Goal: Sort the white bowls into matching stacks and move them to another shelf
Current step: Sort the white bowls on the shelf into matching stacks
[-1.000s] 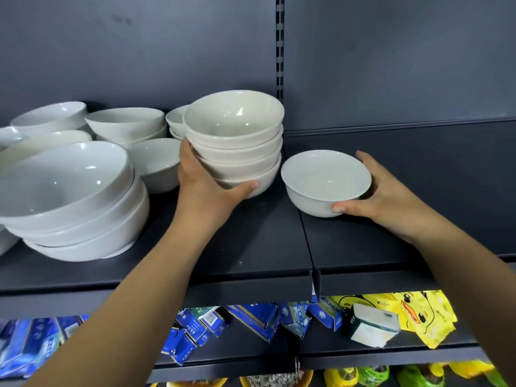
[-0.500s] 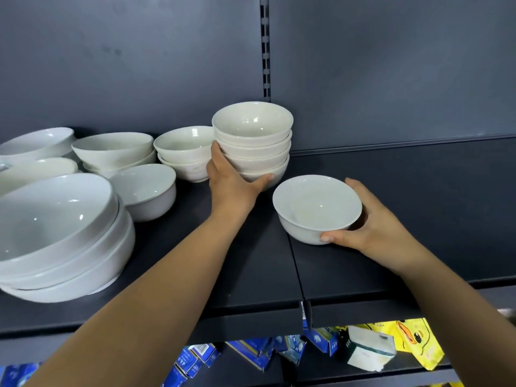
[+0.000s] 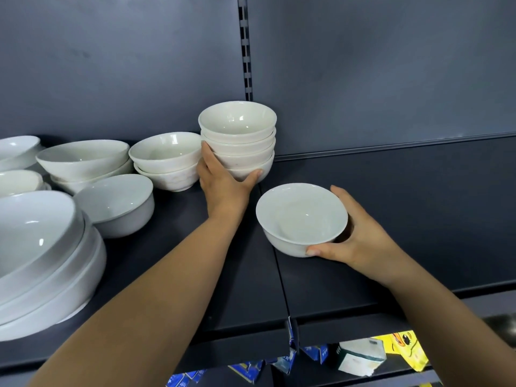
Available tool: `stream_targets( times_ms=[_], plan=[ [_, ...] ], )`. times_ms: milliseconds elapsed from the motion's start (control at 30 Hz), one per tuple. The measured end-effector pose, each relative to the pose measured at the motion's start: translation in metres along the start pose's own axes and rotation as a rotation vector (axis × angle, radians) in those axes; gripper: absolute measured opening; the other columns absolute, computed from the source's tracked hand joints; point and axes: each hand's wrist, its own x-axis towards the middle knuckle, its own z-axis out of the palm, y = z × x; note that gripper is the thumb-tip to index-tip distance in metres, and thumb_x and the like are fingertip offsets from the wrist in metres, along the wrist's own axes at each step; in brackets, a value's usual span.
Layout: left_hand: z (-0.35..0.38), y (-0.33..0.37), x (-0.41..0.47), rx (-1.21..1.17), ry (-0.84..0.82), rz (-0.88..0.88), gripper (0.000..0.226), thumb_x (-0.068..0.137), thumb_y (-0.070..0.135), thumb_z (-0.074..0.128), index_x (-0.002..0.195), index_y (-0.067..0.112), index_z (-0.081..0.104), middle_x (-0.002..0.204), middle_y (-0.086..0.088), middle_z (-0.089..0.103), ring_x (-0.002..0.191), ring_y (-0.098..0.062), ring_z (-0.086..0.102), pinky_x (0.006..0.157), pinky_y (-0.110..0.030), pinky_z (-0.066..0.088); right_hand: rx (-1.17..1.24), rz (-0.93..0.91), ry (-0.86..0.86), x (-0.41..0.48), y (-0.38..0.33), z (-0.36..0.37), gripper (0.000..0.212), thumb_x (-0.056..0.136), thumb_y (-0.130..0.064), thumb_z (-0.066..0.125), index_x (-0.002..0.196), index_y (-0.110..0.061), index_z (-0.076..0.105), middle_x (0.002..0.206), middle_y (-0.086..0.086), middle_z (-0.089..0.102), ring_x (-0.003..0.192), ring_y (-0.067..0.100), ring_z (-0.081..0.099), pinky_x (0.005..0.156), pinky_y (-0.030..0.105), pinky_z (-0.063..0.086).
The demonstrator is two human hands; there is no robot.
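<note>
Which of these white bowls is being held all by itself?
The single bowl gripped by the right hand, right of the shelf seam. The left hand grips a stack; the other lone bowl is untouched.

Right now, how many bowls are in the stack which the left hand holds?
4, nested at the back of the shelf: top bowl, second bowl, third bowl and bottom bowl, which the left hand grips. Another could be hidden inside.
</note>
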Motion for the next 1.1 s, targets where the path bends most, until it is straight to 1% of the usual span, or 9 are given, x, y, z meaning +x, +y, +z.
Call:
stream_targets(
  times_ms=[300, 433, 500, 567, 667, 800, 933, 1000, 1100],
  plan=[
    [0.004, -0.009, 0.013, -0.063, -0.011, 0.043, 0.102, 0.073, 0.02, 0.077, 0.146, 0.014, 0.006, 0.15, -0.006, 0.019, 0.137, -0.017, 0.02, 0.102, -0.013, 0.012, 0.028, -0.009, -0.018, 0.002, 0.001, -0.001, 0.11, 0.056, -0.017, 0.084, 0.144, -0.027, 0.019, 0.111, -0.039, 0.038, 0.111, -0.008, 0.042, 0.082, 0.001, 0.033],
    [-0.005, -0.017, 0.017, -0.087, -0.042, 0.061, 0.091, 0.074, 0.016, 0.074, 0.145, 0.012, 0.017, 0.146, -0.005, 0.03, 0.135, -0.019, 0.028, 0.111, -0.031, 0.023, 0.031, -0.025, -0.057, 0.003, -0.004, -0.001, 0.12, 0.043, -0.036, 0.086, 0.144, -0.028, 0.021, 0.117, -0.036, 0.039, 0.122, -0.001, 0.037, 0.098, 0.016, 0.028],
    [-0.015, -0.016, 0.014, -0.155, -0.101, 0.021, 0.076, 0.079, 0.021, 0.069, 0.142, 0.016, 0.027, 0.142, -0.002, 0.039, 0.128, -0.018, 0.039, 0.107, -0.037, 0.035, 0.006, -0.04, -0.099, 0.006, -0.006, 0.0, 0.121, 0.038, -0.047, 0.089, 0.141, -0.029, 0.027, 0.119, -0.03, 0.046, 0.12, -0.001, 0.041, 0.102, 0.021, 0.032],
    [-0.034, -0.008, 0.001, -0.241, -0.22, -0.074, 0.06, 0.084, 0.035, 0.061, 0.138, 0.022, 0.037, 0.136, -0.001, 0.048, 0.119, -0.014, 0.048, 0.101, -0.032, 0.039, 0.006, -0.055, -0.115, 0.01, -0.006, 0.002, 0.113, 0.038, -0.049, 0.08, 0.138, -0.028, 0.031, 0.123, -0.022, 0.05, 0.12, 0.0, 0.044, 0.106, 0.027, 0.035],
    [-0.066, 0.0, -0.035, -0.428, -0.411, -0.209, 0.061, 0.081, 0.052, 0.057, 0.135, 0.027, 0.04, 0.131, 0.0, 0.051, 0.117, -0.011, 0.051, 0.102, -0.03, 0.039, 0.019, -0.074, -0.108, 0.015, -0.01, 0.005, 0.113, 0.038, -0.046, 0.081, 0.139, -0.027, 0.032, 0.126, -0.017, 0.051, 0.121, 0.003, 0.045, 0.107, 0.028, 0.034],
    [-0.086, 0.001, -0.074, -0.47, -0.539, -0.214, 0.09, 0.062, 0.065, 0.068, 0.137, 0.031, 0.033, 0.117, 0.016, 0.054, 0.117, -0.006, 0.05, 0.105, -0.03, 0.038, 0.111, -0.096, -0.078, 0.018, -0.011, 0.01, 0.091, 0.046, -0.017, 0.09, 0.121, -0.037, 0.042, 0.109, -0.024, 0.058, 0.105, -0.01, 0.052, 0.096, 0.022, 0.041],
    [-0.089, 0.008, -0.088, -0.501, -0.623, -0.109, 0.088, 0.064, 0.043, 0.069, 0.139, 0.027, 0.027, 0.112, 0.029, 0.045, 0.102, 0.015, 0.05, 0.085, -0.004, 0.042, 0.274, -0.123, -0.095, 0.014, -0.014, 0.02, 0.087, 0.017, -0.054, 0.087, 0.097, -0.04, 0.057, 0.093, -0.028, 0.066, 0.092, -0.01, 0.06, 0.075, 0.01, 0.048],
    [-0.091, 0.011, -0.093, -0.539, -0.61, -0.043, 0.063, 0.068, 0.025, 0.072, 0.12, 0.035, 0.037, 0.107, 0.032, 0.045, 0.097, 0.021, 0.051, 0.078, -0.002, 0.042, 0.323, -0.153, -0.101, 0.015, -0.021, 0.027, 0.09, 0.018, -0.053, 0.087, 0.101, -0.039, 0.054, 0.094, -0.029, 0.066, 0.094, -0.01, 0.06, 0.074, 0.009, 0.048],
    [-0.102, 0.004, -0.094, -0.588, -0.473, 0.015, 0.079, 0.057, 0.028, 0.081, 0.115, 0.046, 0.031, 0.12, 0.024, 0.048, 0.115, 0.008, 0.05, 0.086, -0.01, 0.044, 0.383, -0.209, -0.16, 0.017, -0.032, 0.043, 0.086, 0.024, -0.04, 0.088, 0.103, -0.034, 0.053, 0.094, -0.026, 0.067, 0.093, -0.008, 0.061, 0.072, 0.009, 0.048]
  ],
)
